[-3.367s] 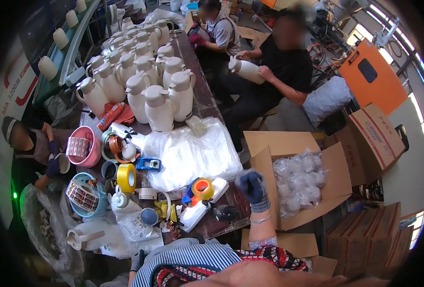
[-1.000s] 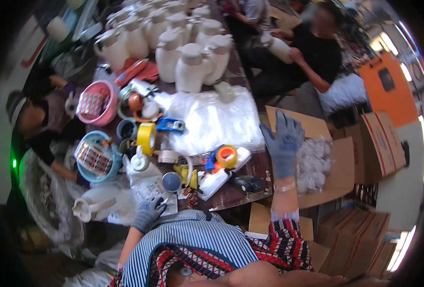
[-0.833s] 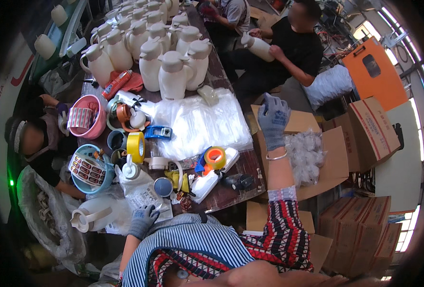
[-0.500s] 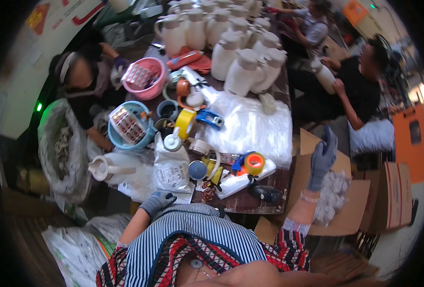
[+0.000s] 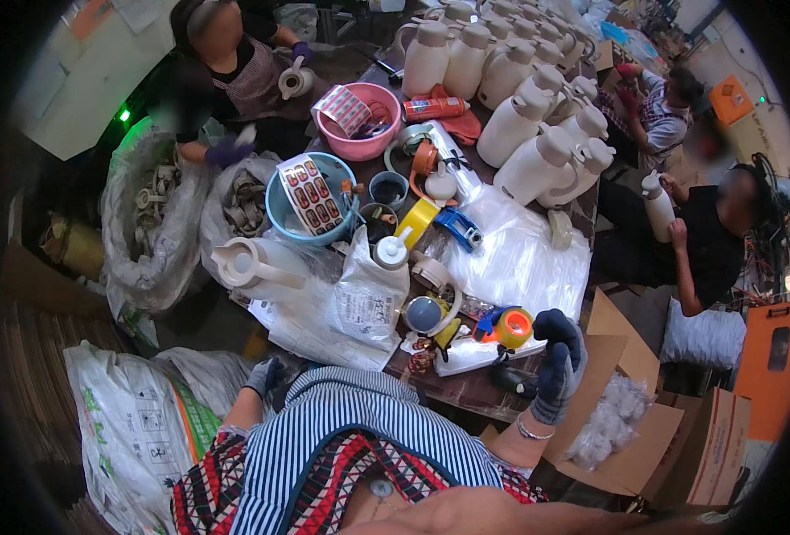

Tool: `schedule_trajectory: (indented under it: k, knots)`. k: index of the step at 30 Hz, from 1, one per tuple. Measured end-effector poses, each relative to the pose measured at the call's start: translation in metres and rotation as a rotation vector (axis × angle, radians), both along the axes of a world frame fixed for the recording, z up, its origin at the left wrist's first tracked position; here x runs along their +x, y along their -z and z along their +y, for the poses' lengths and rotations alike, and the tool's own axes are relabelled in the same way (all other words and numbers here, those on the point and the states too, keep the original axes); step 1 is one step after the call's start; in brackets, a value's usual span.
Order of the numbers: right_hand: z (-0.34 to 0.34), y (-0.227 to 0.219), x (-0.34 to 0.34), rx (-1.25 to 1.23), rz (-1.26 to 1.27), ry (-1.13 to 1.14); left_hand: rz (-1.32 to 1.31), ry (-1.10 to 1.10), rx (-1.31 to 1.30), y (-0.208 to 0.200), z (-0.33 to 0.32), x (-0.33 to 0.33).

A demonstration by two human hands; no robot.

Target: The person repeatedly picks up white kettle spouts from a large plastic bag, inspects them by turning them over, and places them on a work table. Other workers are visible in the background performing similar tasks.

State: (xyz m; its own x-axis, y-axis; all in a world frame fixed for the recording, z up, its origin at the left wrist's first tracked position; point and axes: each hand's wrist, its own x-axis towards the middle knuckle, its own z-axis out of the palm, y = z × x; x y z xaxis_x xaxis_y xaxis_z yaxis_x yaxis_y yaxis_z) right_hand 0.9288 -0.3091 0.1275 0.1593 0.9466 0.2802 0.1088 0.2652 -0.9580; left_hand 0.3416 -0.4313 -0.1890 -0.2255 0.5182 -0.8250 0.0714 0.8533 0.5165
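While your right hand hangs near bench edge, its fingers look curled, closure unclear. Your left hand beside striped apron; cannot tell its fingers' state. Orange tape roll just left of right hand; open carton to right, clear plastic bundles inside.

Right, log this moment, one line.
gloved left hand: near blue-white striped apron | gloved right hand: near open brown cardboard box | white handled jugs: mostly clustered

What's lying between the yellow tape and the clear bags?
A blue tool lies between the yellow tape and the clear bags, in the head view.
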Motion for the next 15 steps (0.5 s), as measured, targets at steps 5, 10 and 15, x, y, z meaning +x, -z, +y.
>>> schedule_trajectory:
  k: [5, 10, 15]
  knots:
    - [0.002, -0.004, -0.057, 0.097, 0.008, 0.058, -0.189, -0.014, 0.023, 0.009, 0.065, -0.02]
    - [0.014, -0.007, -0.156, 0.232, 0.375, -0.031, -0.133, 0.365, 0.352, 0.107, 0.064, -0.142]
    - [0.018, -0.026, -0.262, 0.284, 0.904, -0.28, 0.423, 1.124, 0.483, -0.089, 0.133, -0.156]
